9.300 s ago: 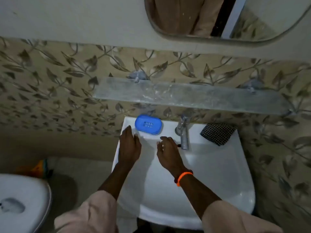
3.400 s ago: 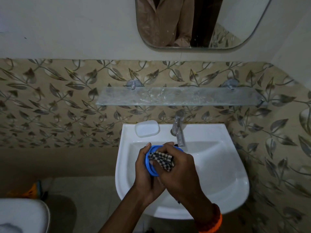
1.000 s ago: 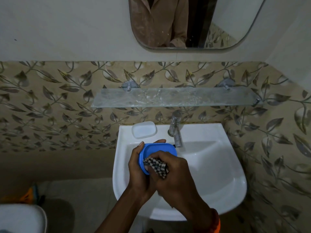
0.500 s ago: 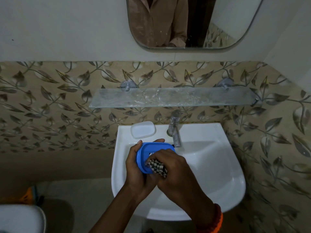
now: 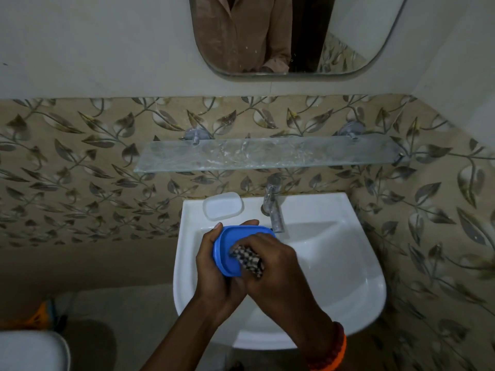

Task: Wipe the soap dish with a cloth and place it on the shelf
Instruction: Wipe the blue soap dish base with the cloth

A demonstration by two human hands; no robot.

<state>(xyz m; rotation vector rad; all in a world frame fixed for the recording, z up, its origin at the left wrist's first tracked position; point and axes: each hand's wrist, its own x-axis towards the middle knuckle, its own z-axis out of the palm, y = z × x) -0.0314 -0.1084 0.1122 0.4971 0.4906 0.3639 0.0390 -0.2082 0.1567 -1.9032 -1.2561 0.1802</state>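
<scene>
Over the white sink basin (image 5: 348,263), my left hand (image 5: 211,266) grips a blue soap dish (image 5: 227,242) by its left edge and tilts it toward me. My right hand (image 5: 276,266) presses a bunched black-and-white checked cloth (image 5: 247,259) against the dish's face. A white soap dish part (image 5: 223,205) lies on the sink's back rim, left of the tap. The frosted glass shelf (image 5: 267,153) hangs on the wall above the sink and nothing stands on it.
A chrome tap (image 5: 273,207) rises at the back middle of the sink, close to the right of the blue dish. A mirror (image 5: 289,36) hangs above the shelf. A white toilet (image 5: 29,352) shows at lower left, beside an orange object (image 5: 42,313) on the floor.
The cloth has slid across the blue dish while my left hand turned the dish a little; both hands stay over the basin. Earlier the cloth lay on the sink's right rim.
</scene>
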